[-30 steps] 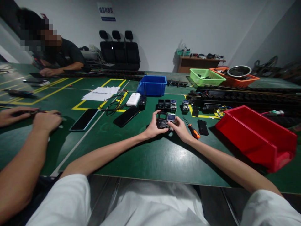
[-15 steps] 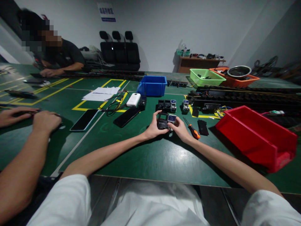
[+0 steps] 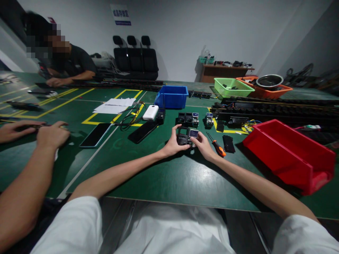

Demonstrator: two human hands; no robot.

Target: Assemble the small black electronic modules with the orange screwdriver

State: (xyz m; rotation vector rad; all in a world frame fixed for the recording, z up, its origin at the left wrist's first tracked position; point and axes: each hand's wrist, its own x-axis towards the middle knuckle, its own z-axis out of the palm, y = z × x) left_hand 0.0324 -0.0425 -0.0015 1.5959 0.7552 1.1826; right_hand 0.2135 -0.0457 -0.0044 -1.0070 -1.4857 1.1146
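Just in front of me, above the green tabletop, my left hand (image 3: 174, 145) is closed on a black plastic housing (image 3: 182, 139) with a square window, thumb along its lower edge. My right hand (image 3: 203, 145) pinches a small display module (image 3: 193, 133) with a dark bluish screen, held against the housing's right side. The fingers behind both parts are hidden. Beyond them stand several similar black units (image 3: 188, 118), and one separate module (image 3: 209, 120) is to their right. An orange-and-black screwdriver (image 3: 218, 149) lies right of my right hand, beside a flat black piece (image 3: 229, 144).
A red bin (image 3: 286, 158) stands at the right, a blue bin (image 3: 173, 97) farther back. Left of my hands are a black phone (image 3: 143, 132), a white power bank (image 3: 150, 112), cables and another phone (image 3: 95, 135). Another person's hand (image 3: 53, 135) works at the far left.
The display module has shifted very slightly in my right hand, with the thumb now a little higher on its front. My left hand keeps the same hold on the housing.
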